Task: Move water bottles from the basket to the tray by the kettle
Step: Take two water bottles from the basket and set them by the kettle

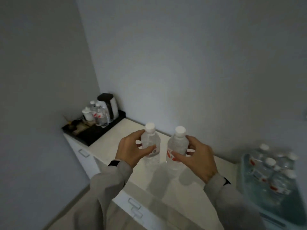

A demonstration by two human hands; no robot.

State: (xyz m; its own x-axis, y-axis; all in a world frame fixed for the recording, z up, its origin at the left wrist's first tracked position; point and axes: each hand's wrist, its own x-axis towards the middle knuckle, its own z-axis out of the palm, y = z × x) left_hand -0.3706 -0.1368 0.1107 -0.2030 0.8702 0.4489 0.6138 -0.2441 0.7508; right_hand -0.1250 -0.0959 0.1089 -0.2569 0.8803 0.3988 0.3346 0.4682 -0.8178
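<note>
- The left hand [131, 149] is closed round the upper body of a clear water bottle [150, 143] with a white cap, thumb in front and fingers wrapped behind.
- The right hand [197, 158] grips a second bottle [177, 146] the same way, thumb across its red-and-white label.
- Both bottles are upright, side by side and a little apart, over the middle of the white counter [116, 140]; whether their bases touch it cannot be told.
- Grey sleeves cover both arms, with a dark band at each wrist.
- At the right edge, blurred, a pale blue basket [249, 188] sits on the counter with several more capped bottles standing in it.
- At the far left corner of the counter lies a black tray [93, 138].
- On the tray stand a kettle [108, 105] with a dark lid, two bottles [100, 117] just in front of it, and a white lidded cup [87, 113] to their left.
- Drawers with metal handles [83, 153] run below the counter.
</note>
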